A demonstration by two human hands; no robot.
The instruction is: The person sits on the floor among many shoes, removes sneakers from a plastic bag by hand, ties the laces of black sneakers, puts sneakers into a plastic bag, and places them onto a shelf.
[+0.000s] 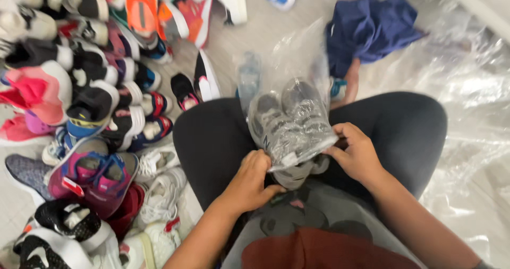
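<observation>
A broad heap of mixed sneakers (90,120) is spread along the floor's left edge, loose plastic sheeting (467,115) at its right, while on the lap a light, slippery clear bag of grey shoes (291,123) is pinched at its open mouth by the left hand (249,181) and right hand (357,153), best gripped through the film around the firm soles.

A heap of sneakers (90,104) in pink, black, white and blue covers the floor (276,30) on the left. A black slip-on shoe (184,91) lies near a black-and-white one (206,77). A blue cloth (366,30) sits crumpled farther back, beside loose clear plastic sheeting (473,104) spread on the right.
</observation>
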